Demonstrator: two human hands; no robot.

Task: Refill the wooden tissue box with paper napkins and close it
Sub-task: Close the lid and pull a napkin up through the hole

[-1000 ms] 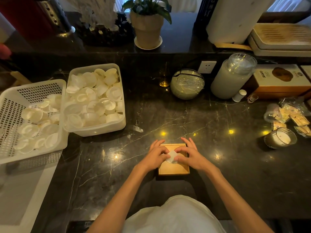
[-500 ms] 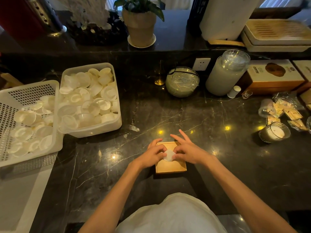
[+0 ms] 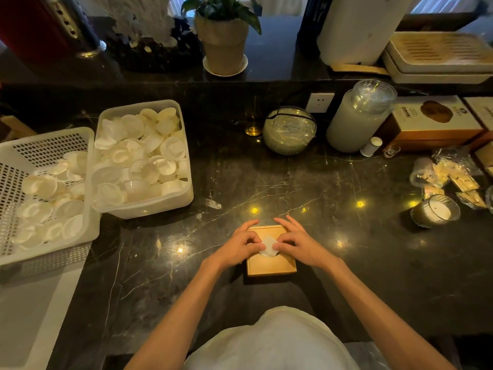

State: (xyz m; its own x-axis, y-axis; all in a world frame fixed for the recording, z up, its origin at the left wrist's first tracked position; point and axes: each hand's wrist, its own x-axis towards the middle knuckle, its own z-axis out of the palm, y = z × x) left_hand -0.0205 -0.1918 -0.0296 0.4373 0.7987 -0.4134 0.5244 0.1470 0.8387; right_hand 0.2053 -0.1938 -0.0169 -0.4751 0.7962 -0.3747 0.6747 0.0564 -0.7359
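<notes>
- While both hands sit on top of it, the wooden tissue box (image 3: 270, 264) rests flat on the dark marble counter (image 3: 333, 276), right under the fingertips and close to the person's body.
- Box look: small, square, light honey-coloured wood, with a lid on top that has a round hole in the middle. Pretty plain, no markings visible on it.
- A white paper napkin (image 3: 268, 246) pokes up out of that hole, kinda crumpled into a little tuft, sitting right between the two sets of fingertips.
- Left hand (image 3: 236, 248): fingers curled in and bunched close together, tips touching the napkin's left edge. Looks like a pinch, but whether the thumb is actually gripping is hard to tell.
- Right hand (image 3: 298, 243): thumb and first finger meet at the napkin's right edge, while the other fingers fan out loosely over the box's far right corner.
- Lid seems seated on the box, though the hands cover most of its far half, so can't say for sure it's fully down.
- Well off past the left fingers: a white plastic tub (image 3: 149, 206) heaped with small white cup-shaped pieces, and just beside it a white slotted basket (image 3: 48, 145) with more of the same.
- Way out beyond the right fingers: a glass candle holder (image 3: 436, 210) and some wrapped packets (image 3: 453, 177).
- Straight ahead of the fingertips, far back: a round glass bowl (image 3: 289, 130) and a potted plant (image 3: 224, 38).
</notes>
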